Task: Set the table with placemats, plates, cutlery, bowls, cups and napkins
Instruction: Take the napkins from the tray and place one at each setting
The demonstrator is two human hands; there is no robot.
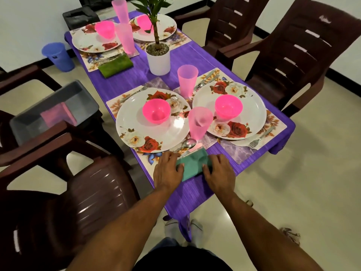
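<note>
A folded teal napkin point(193, 163) lies on the purple table point(187, 190) at its near edge, below the near-left floral plate point(134, 124). My left hand point(168, 171) grips the napkin's left end and my right hand point(219, 171) grips its right end. A pink bowl point(155, 112) sits on that plate, with a spoon point(188, 143) and a pink cup point(199, 123) to its right. The near-right plate point(252, 106) carries a pink bowl point(228, 107), with a fork point(257, 140) beside it. A green napkin point(115, 65) lies at the far-left setting.
A potted plant point(157, 55) stands at the table's middle. Dark brown chairs point(293, 45) surround the table, one close at my left point(78, 202). A grey bin point(52, 110) holding a pink cloth rests on a left chair. A blue cup-shaped bin point(57, 56) stands on the floor.
</note>
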